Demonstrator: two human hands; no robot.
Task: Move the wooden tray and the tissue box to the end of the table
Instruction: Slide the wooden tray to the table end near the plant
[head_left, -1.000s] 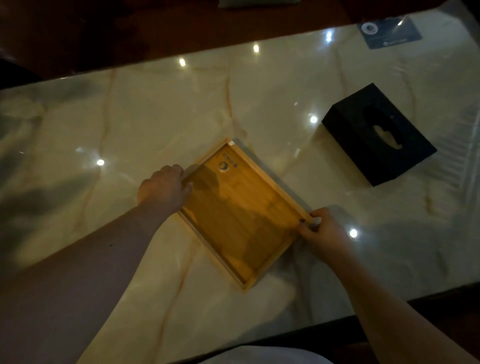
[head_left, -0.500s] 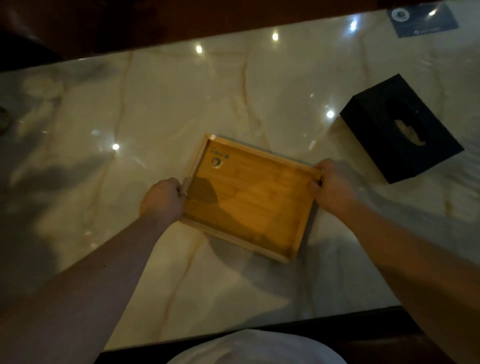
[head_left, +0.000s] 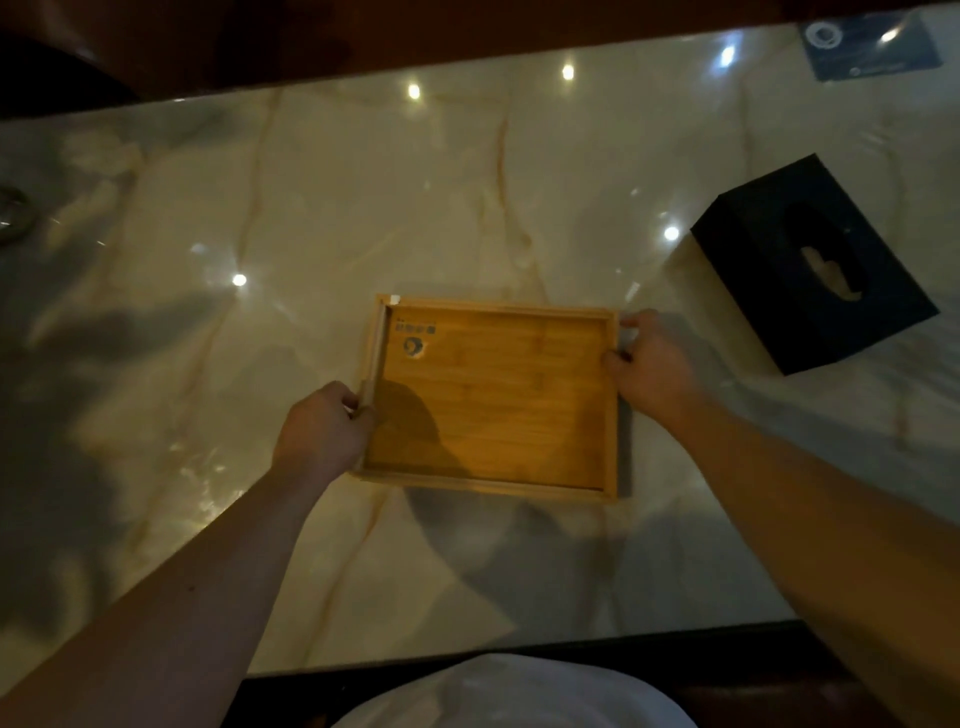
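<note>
The wooden tray (head_left: 493, 400) is a shallow, golden-brown rectangle with a raised rim and a small printed logo near its far-left corner, lying about square to the near table edge, empty. The tissue box (head_left: 815, 265) is black, set at an angle well right of it, 1 tissue showing in its oval slot.

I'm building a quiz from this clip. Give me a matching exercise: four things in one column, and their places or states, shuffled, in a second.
Things:
1. wooden tray
2. tissue box
3. left hand
4. right hand

Places or states:
A. grips the tray's right edge
B. black, untouched, at the right of the table
C. grips the tray's left edge
D. empty, held between both hands

Pairs: 1-D, 2-B, 3-C, 4-A
</note>
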